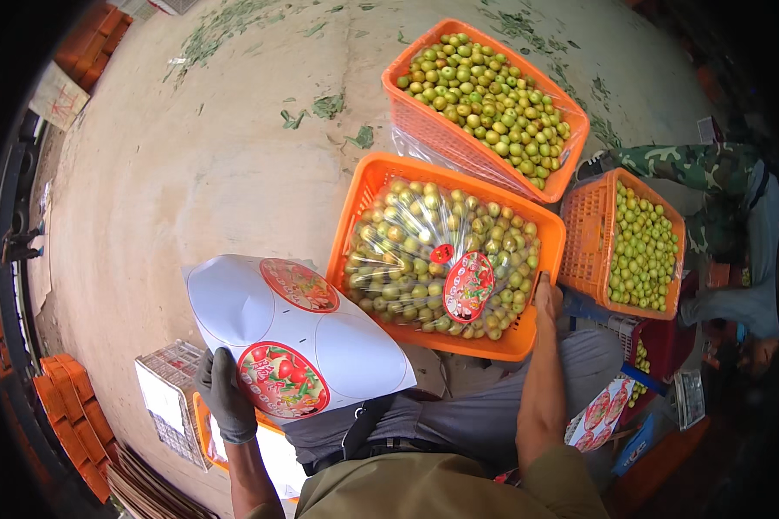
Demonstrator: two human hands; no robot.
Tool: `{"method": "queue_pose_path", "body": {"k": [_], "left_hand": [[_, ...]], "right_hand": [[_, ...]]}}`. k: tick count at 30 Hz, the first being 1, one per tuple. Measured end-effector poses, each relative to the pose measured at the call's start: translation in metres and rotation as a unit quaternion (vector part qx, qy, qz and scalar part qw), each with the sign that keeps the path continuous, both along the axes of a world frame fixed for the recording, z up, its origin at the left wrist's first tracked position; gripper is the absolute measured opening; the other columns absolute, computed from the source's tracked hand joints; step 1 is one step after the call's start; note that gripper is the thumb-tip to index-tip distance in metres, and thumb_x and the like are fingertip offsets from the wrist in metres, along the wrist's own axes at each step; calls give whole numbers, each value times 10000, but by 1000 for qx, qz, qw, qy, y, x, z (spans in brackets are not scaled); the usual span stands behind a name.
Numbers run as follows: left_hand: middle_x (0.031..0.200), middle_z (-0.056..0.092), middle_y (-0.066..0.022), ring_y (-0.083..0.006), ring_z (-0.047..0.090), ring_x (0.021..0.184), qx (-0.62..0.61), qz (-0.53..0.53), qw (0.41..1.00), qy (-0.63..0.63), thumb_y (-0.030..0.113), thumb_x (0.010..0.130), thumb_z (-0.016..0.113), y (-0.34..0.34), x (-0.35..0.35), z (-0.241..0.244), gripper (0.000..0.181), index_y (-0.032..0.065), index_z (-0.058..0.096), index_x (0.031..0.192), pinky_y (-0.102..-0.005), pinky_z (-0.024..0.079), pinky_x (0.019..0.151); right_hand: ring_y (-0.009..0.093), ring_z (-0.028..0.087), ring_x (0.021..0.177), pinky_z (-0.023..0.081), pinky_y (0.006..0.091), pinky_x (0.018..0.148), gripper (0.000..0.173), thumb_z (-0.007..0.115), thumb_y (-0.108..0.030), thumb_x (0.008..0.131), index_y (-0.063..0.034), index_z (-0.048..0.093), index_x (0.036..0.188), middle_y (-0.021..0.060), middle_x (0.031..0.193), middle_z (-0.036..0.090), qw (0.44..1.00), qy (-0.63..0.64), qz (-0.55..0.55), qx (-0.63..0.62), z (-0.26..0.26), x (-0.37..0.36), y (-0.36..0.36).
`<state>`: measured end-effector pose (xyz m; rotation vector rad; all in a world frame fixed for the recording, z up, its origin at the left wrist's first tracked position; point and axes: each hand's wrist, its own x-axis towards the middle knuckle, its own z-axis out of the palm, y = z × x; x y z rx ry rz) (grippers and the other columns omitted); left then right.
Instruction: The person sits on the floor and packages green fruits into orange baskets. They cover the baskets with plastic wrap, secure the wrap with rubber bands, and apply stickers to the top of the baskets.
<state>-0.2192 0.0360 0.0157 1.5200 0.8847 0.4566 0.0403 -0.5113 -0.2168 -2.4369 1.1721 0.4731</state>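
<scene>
My left hand (228,396), in a dark grey glove, holds the lower left edge of a white sheet of oval stickers (357,344) with red fruit pictures. My bare right hand (548,298) grips the right rim of an orange plastic crate (373,188) in front of me. That crate holds green-yellow round fruit under clear plastic film (389,240), gathered towards its middle. On the film are a small red sticker (441,253) and a larger oval fruit sticker (469,287). The sheet overlaps the crate's lower left corner.
Beyond stands a second orange crate of fruit (402,104); another (584,240) is at the right, beside a person in camouflage trousers (688,165). Stacked orange crates (71,415), a grey crate (175,389) and flat cardboard (149,486) are at the lower left. Leaves (328,106) litter the floor.
</scene>
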Motion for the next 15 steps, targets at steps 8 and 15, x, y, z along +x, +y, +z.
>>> {"method": "queue_pose_path", "body": {"k": [8, 15], "left_hand": [[618, 530, 17, -51, 461, 591, -34, 65, 994, 87, 143, 954, 627, 13, -51, -7, 300, -2, 571, 697, -281, 372, 538], [689, 647, 2, -47, 538, 646, -171, 182, 962, 107, 181, 987, 670, 21, -78, 29, 292, -49, 706, 811, -283, 444, 565]], "right_hand": [[264, 708, 890, 584, 410, 697, 551, 540, -501, 1087, -3, 633, 1306, 159, 1112, 692, 938, -98, -30, 330, -34, -5, 94], [249, 731, 868, 603, 435, 727, 663, 522, -541, 1083, 50, 589, 1377, 135, 1059, 714, 946, 106, 203, 228, 34, 41, 365]]}}
